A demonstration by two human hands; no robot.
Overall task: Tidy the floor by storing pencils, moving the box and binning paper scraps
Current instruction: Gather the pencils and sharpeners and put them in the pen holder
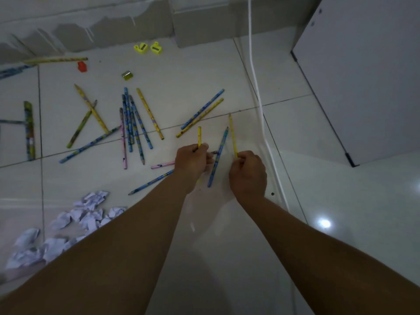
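- no writing or brand can be read on anything; the pencils carry printed patterns too small and blurred to make out.
- the left hand (193,161) is closed around a short yellow pencil (199,137), which stands up out of the fist pointing far.
- the right hand (247,172) is closed on the near end of a long yellow pencil (232,135), also pointing far.
- between the two hands a blue pencil (217,157) lies on the floor (204,246), slanting from near to far.
- the loose pencils (134,123) are scattered over the pale tiled floor to the left of and beyond the hands: blue, yellow, pink and green, some crossing each other.
- crumpled paper scraps (88,214), pale lilac-white, lie in a heap at the near left, beside the left forearm.
- far off near the wall sit two yellow sharpeners (147,48), a red sharpener (82,66) and a small olive-coloured sharpener (127,75).
- a white cable (256,87) runs from far to near on the right, beside a white cabinet (363,76).
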